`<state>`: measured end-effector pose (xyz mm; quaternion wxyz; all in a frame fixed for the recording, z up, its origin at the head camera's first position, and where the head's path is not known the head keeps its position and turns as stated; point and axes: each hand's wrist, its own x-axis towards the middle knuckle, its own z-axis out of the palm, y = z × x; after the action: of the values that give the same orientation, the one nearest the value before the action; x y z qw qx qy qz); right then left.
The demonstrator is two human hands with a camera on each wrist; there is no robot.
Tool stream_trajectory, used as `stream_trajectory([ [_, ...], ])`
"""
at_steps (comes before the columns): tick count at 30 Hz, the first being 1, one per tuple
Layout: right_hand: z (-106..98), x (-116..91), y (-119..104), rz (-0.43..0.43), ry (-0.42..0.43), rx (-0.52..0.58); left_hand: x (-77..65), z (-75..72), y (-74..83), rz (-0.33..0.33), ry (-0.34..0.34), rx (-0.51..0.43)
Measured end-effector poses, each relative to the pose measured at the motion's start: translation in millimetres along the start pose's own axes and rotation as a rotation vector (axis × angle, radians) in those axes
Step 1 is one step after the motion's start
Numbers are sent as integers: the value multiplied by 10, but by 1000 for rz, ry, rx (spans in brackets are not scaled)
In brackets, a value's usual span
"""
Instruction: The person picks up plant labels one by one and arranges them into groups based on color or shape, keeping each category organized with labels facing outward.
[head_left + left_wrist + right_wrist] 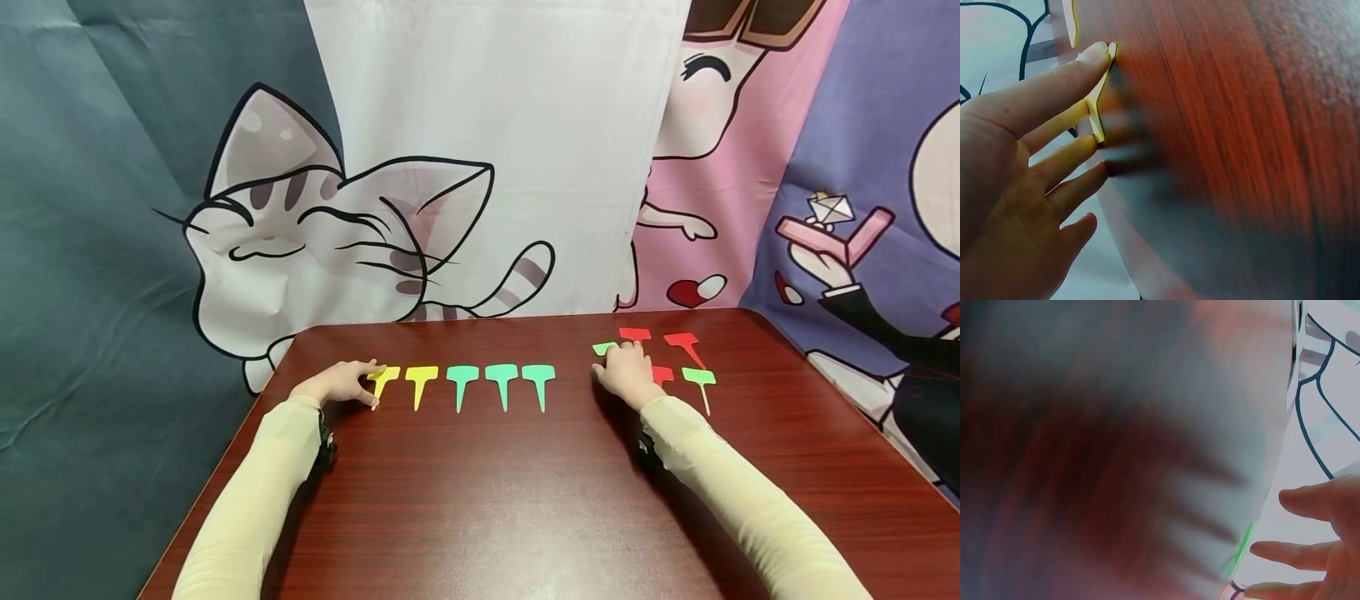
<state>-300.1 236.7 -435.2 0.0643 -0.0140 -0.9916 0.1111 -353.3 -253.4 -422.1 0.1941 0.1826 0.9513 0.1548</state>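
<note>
My left hand (339, 384) pinches the leftmost yellow T-shaped plant label (386, 377) at the left of the table. In the left wrist view the thumb presses one end of that label, with fingertips at its other end. A second yellow label (422, 375) lies just right of it. On the right side my right hand (628, 372) reaches over a loose group of labels, its fingers extended and apart in the right wrist view. Closest to its fingertips are a light green label (603, 348) and a red label (634, 334). Another red label (662, 374) is partly hidden behind this hand.
Three teal labels (501, 375) continue the row to the right of the yellow ones. Right of my right hand lie a red label (682, 341) and a light green label (699, 377). Behind the brown table (480, 500) hangs a cartoon-printed cloth (525, 100).
</note>
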Motion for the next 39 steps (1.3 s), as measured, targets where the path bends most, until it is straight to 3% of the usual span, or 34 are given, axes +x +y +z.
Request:
stream_trajectory([
  [18,-55,56,158,91,-20,-4,-4,-1,-1,1,0,-3],
  [27,-55,92,155,90,-6,-5,3,12,-16,1,-6,-5],
  [39,-16,188,145,152,-8,8,2,0,-27,4,0,1],
])
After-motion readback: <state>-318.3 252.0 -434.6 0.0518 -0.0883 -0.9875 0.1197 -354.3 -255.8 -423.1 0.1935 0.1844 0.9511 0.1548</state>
